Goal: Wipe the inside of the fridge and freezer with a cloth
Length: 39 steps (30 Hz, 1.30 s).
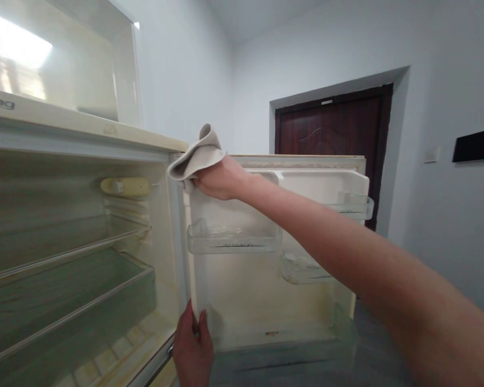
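A light grey cloth (201, 156) is bunched in my right hand (221, 177), at the top hinge-side corner of the open refrigerator door (242, 290). The cloth hides that corner and most of the fingertips. Lower down, my left hand (194, 344) grips the hinge-side edge of the door's inner panel, thumb on one side and fingers on the other. Clear shelves are fixed to the door, among them an upper bin (234, 242) just below my right hand. Yellowish stains mark the lower part of the panel.
At left stands the open refrigerator compartment (163, 269) with a glass shelf (64, 250), a clear drawer (76, 306) and a yellowed lamp cover (125, 186). Above it is the open upper compartment (76, 70). A dark red door (339, 123) and a wall switch (431, 155) are behind.
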Tool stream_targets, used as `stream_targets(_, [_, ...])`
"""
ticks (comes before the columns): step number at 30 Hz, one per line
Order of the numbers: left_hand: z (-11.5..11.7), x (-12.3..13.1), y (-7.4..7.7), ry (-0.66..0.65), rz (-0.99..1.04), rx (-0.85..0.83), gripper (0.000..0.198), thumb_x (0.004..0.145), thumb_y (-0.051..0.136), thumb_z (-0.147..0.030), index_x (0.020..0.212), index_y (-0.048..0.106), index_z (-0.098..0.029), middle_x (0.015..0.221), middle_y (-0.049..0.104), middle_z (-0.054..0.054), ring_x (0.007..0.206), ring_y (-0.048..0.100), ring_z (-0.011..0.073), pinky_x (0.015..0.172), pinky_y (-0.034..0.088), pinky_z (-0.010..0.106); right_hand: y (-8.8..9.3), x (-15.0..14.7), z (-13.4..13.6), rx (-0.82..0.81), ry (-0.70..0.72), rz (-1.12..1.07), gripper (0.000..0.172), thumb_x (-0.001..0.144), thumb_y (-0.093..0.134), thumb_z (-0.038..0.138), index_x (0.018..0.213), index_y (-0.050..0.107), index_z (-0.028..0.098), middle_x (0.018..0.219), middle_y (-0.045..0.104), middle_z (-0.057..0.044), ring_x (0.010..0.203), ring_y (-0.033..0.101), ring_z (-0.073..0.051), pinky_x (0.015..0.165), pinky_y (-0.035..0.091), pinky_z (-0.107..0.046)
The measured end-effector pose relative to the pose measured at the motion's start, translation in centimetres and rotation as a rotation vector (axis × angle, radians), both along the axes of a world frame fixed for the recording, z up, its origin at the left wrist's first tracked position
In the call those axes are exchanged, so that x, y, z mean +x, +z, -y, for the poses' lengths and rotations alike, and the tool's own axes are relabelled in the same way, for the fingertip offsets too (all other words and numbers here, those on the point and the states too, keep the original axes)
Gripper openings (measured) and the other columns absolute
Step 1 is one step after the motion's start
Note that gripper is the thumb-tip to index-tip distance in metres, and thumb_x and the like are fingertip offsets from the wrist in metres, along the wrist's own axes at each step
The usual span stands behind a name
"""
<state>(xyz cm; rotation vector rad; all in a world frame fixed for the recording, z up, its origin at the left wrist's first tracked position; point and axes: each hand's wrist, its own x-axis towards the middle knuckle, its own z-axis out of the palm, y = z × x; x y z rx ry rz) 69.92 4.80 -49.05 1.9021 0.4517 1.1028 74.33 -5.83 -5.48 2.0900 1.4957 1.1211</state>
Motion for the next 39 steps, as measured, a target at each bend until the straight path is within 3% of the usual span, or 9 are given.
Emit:
stream_targets(4, [-0.1,-0.2,0.4,-0.002,-0.045,-0.048,0.06,0.094,0.045,-0.057,0.134,0.061,-0.015,0.117,0.074,0.014,0.092,0.073,0.0264,0.091,0.056,0.04,1.1,0.3,4.1,0.073,-0.045,-0.053,0.038,0.103,0.042,0.021,0.132,0.063,0.007,0.144,0.062,-0.019,0.131,0.057,-0.032,0.107,0.048,-0.043])
stream_targets(10, [0.2,-0.6,1.6,0.029,-0.117,-0.044,0.062,0.092,0.045,-0.056,0.134,0.063,-0.015,0.122,0.073,0.015,0.095,0.073,0.0275,0.091,0.055,0.04,1.6,2.0,13.5,0.173,-0.047,-0.078,0.035,0.098,0.045,0.017,0.125,0.066,0.011,0.132,0.068,-0.016,0.124,0.06,-0.029,0.108,0.046,-0.042])
stream_targets(17, [0.5,-0.8,2.2,0.066,-0.214,-0.027,0.068,0.092,0.041,-0.058,0.138,0.06,-0.013,0.12,0.074,0.017,0.094,0.073,0.0293,0.088,0.054,0.042,1.0,2.6,24.0,0.447,-0.155,-0.241,0.029,0.093,0.05,0.025,0.108,0.074,0.017,0.106,0.075,-0.01,0.099,0.066,-0.028,0.098,0.051,-0.043])
stream_targets(21, [0.4,-0.6,2.1,0.094,-0.218,-0.01,0.067,0.092,0.042,-0.058,0.138,0.061,-0.013,0.123,0.074,0.018,0.095,0.073,0.0296,0.087,0.054,0.041,-0.1,3.1,28.5,0.631,-0.148,-0.323,0.025,0.089,0.054,0.026,0.102,0.075,0.02,0.106,0.076,-0.007,0.104,0.066,-0.028,0.102,0.051,-0.044])
stream_targets(26, [0.3,-0.4,1.9,0.103,-0.239,0.036,0.065,0.094,0.04,-0.059,0.138,0.061,-0.016,0.12,0.075,0.016,0.096,0.073,0.0291,0.082,0.054,0.039,-2.2,4.1,31.0,0.793,-0.141,-0.385,0.026,0.092,0.056,0.036,0.105,0.074,0.022,0.108,0.075,-0.009,0.117,0.064,-0.032,0.105,0.05,-0.05])
stream_targets(31, [0.5,-0.5,2.3,0.11,-0.262,0.008,0.067,0.092,0.04,-0.059,0.139,0.062,-0.016,0.117,0.075,0.016,0.094,0.073,0.0289,0.082,0.054,0.04,-3.4,5.0,31.5,1.046,-0.095,-0.34,0.026,0.091,0.052,0.039,0.089,0.071,0.023,0.106,0.074,-0.009,0.115,0.063,-0.03,0.103,0.049,-0.045])
stream_targets(35, [0.7,-0.5,2.5,0.115,-0.259,0.023,0.069,0.091,0.04,-0.059,0.135,0.064,-0.012,0.109,0.074,0.016,0.093,0.071,0.0298,0.083,0.052,0.04,-4.5,5.8,32.5,1.379,-0.066,-0.445,0.029,0.082,0.054,0.046,0.073,0.064,0.021,0.083,0.069,-0.007,0.084,0.062,-0.023,0.078,0.05,-0.034])
stream_targets(39, [0.8,-0.5,2.6,0.118,-0.279,0.028,0.069,0.092,0.038,-0.059,0.137,0.062,-0.013,0.115,0.074,0.018,0.095,0.071,0.031,0.08,0.051,0.04,-8.6,5.6,33.2,1.623,-0.064,-0.622,0.031,0.07,0.058,0.051,0.067,0.058,0.02,0.068,0.059,-0.002,0.066,0.05,-0.017,0.06,0.04,-0.028])
